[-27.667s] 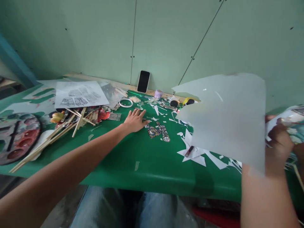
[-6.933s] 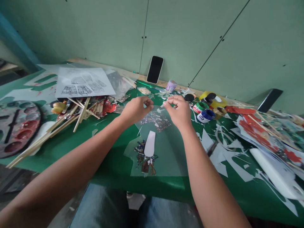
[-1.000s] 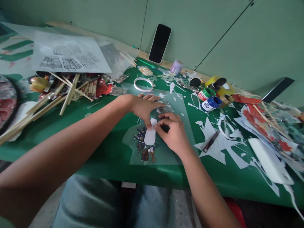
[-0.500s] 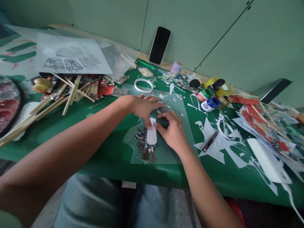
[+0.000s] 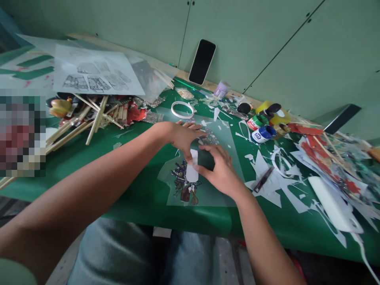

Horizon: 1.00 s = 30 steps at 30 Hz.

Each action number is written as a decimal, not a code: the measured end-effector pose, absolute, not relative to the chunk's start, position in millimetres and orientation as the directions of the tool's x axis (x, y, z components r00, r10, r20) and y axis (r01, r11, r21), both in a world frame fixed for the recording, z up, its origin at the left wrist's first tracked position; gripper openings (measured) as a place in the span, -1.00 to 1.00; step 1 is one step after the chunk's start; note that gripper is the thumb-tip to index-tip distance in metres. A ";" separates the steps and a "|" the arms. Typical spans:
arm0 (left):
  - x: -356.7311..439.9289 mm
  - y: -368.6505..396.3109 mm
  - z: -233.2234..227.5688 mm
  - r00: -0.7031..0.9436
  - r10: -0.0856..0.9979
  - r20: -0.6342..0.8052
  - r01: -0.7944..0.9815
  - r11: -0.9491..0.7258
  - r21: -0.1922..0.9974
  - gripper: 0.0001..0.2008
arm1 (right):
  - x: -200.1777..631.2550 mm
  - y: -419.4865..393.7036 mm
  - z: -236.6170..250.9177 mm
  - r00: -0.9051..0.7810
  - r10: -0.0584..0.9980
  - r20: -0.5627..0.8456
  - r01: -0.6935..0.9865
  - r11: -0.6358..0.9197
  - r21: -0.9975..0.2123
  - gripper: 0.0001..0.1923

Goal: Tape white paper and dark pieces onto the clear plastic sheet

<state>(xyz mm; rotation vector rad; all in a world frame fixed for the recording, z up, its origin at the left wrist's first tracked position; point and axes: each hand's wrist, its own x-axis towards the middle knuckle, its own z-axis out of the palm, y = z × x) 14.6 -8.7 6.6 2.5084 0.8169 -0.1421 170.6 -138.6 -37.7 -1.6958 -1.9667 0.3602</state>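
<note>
A small white rounded strip, apparently paper, lies over a cluster of dark cut-out pieces on a translucent sheet. My left hand reaches in flat from the left, fingers stretched out, with its thumb on the strip's upper part. From the right, my right hand rests its thumb tip on the strip's right edge. Its other fingers are bent and stand apart from the thumb. Beyond my fingers, a clear glittery piece shows partly.
A white tape ring lies past my left hand. Paint jars, paper scraps, a cutter knife and a white corded device are to the right. Wooden sticks and a printed sheet lie left. A phone leans on the wall.
The whole view has shifted slightly. My right thumb sits a little lower along the white strip's edge. My left hand keeps its place, thumb still on the strip.
</note>
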 end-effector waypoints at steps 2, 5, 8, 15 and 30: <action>14.3 -8.6 6.9 0.816 0.521 -0.251 0.576 -0.699 0.423 0.04 | 170.3 -133.1 -39.9 -0.030 0.972 0.232 0.823 0.155 -0.546 -0.64; 14.8 -9.2 8.0 0.806 0.531 -0.262 0.589 -0.683 0.431 0.00 | 166.2 -125.9 -45.4 0.031 0.956 0.291 0.858 0.124 -0.499 -0.70; 15.7 -9.8 8.3 0.802 0.524 -0.288 0.598 -0.703 0.386 0.08 | 163.6 -120.6 -46.2 0.060 0.953 0.297 0.877 0.092 -0.472 -0.77; 11.9 -6.1 10.7 0.811 0.493 -0.314 0.582 -0.730 0.358 0.21 | 174.7 -67.9 -11.7 0.216 0.906 0.365 0.617 0.163 -0.770 -0.77; -16.0 34.3 -5.7 0.499 0.852 0.161 0.840 -0.521 0.152 -0.80 | 172.7 -33.8 -35.9 0.198 0.885 0.421 0.606 0.227 -0.763 -0.77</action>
